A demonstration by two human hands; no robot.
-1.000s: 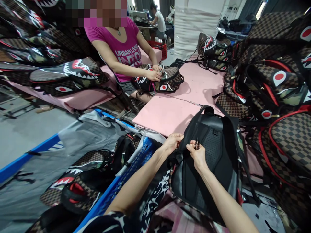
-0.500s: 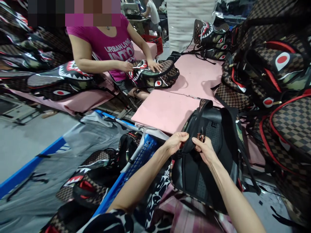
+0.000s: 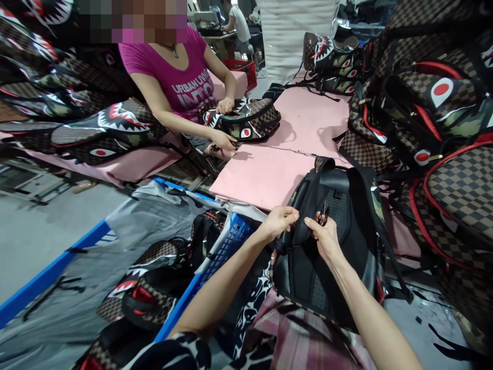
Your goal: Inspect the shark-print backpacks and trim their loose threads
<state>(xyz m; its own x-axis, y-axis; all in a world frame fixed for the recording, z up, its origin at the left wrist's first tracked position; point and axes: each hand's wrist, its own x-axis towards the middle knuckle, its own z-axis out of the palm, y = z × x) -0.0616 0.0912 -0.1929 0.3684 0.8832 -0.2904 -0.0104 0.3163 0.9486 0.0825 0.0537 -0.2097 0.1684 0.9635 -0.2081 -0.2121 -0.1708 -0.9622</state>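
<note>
A black backpack [image 3: 339, 277] lies back panel up across my lap and the pink table's edge. My left hand [image 3: 283, 222] pinches the left edge of its padded shoulder strap [image 3: 307, 226]. On the strap's other edge is my right hand [image 3: 325, 237], closed, with its thumb against the strap. A small dark tool that looks like thread snips [image 3: 323, 216] sticks up from the right hand's fingers. Part of it is hidden by the hand. The backpack's top handle [image 3: 325, 163] points toward the table.
A blue crate [image 3: 227, 246] with several bags stands at my left. Checkered shark-face backpacks [image 3: 442, 97] are piled on the right. Across the pink table [image 3: 262, 177] a co-worker in a magenta shirt [image 3: 185, 82] handles another shark-face backpack [image 3: 250, 121].
My hands stay at the strap, with the right hand's tool tipped slightly. The co-worker's hands have shifted, one dropping to the near side of their backpack. The view has turned slightly.
</note>
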